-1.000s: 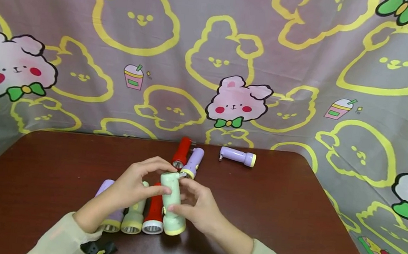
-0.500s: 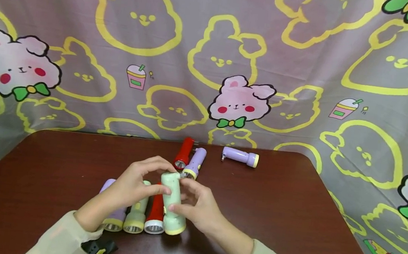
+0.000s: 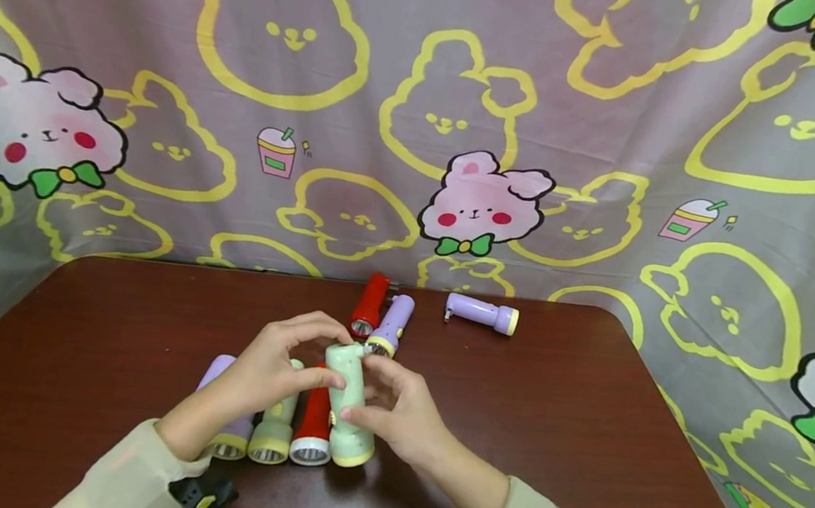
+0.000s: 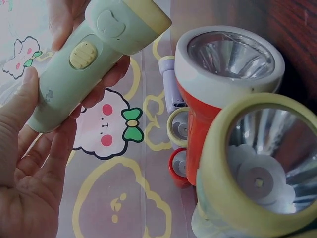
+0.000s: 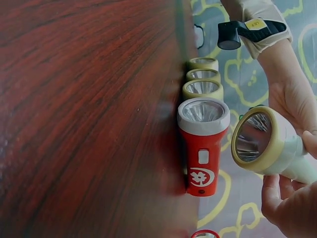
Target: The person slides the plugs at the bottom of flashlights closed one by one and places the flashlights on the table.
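Note:
Both hands hold a pale green flashlight (image 3: 348, 394) with a yellow-rimmed head, tilted with its lens end toward the person. My left hand (image 3: 281, 365) grips it near the tail end, thumb along the body. Around the middle of the body, my right hand (image 3: 397, 408) pinches from the other side. Metal plug prongs stick out sideways at the tail, close to the right fingertips. A yellow ridged switch (image 4: 83, 55) shows on the body in the left wrist view. Just left of it, a red flashlight (image 3: 313, 423) with a white rim lies on the table.
Beside the red one lie another green flashlight (image 3: 275, 423) and a purple one (image 3: 231, 427), partly behind the left forearm. Farther back are a red flashlight (image 3: 370, 304), a purple one (image 3: 394, 319) and another purple one (image 3: 480, 312) near the table's (image 3: 545, 437) far edge.
The head view has shifted slightly, so the table and flashlights sit a little farther right. Both hands keep the same hold on the green flashlight.

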`<state>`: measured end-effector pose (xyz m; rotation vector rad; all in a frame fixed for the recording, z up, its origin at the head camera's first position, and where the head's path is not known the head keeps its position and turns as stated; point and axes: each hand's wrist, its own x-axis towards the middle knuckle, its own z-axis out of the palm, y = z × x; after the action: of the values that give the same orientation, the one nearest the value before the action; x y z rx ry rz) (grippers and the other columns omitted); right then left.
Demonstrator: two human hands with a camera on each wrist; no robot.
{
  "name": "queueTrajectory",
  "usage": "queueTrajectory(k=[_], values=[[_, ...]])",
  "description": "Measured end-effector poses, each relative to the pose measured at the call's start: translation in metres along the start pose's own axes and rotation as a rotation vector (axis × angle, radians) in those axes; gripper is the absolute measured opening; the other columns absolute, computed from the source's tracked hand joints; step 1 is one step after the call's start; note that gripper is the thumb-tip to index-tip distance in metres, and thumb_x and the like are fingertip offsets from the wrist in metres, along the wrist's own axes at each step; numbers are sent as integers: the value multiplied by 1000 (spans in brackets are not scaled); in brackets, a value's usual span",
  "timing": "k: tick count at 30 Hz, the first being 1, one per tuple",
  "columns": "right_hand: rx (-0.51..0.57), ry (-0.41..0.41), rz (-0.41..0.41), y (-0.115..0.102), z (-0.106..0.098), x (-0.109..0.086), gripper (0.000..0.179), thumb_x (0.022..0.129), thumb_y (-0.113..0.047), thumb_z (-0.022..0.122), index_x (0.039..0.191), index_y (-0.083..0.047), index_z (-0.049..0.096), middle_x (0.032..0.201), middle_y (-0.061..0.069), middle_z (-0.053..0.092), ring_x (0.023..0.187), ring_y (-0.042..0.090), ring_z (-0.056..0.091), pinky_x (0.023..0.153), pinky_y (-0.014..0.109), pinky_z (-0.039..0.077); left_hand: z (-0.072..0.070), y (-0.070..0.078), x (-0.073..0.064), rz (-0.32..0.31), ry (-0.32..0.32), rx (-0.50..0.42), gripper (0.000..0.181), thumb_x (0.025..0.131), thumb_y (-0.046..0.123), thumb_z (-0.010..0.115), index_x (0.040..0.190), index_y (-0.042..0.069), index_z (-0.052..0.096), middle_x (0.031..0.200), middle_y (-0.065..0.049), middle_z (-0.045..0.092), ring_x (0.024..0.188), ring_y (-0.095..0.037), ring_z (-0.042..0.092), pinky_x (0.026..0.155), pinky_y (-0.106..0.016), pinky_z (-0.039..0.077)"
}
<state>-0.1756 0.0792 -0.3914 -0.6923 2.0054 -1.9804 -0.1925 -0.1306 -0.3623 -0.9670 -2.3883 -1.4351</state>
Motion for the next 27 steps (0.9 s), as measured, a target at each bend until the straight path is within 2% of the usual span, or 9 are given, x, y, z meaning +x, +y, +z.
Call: queueTrajectory(k=[11,27], values=[[2,6,-15,2,0,1,56,81,3,71,133,12,51,122,34,61,89,10,66,80,23,55,0,0,0,-29,19,-34,38,74,13,85,109,16,70,109,0,67,91,-8,67,72,-34,61],[13,21,19,3,1,2,56,83,3,72,134,11,51,125,32,61,91,11,67,81,23,55,2,-3,-1,-20,44,-45,37,74,11,85,108,14,70,106,-1,68,88,-8,68,73,-30,61]])
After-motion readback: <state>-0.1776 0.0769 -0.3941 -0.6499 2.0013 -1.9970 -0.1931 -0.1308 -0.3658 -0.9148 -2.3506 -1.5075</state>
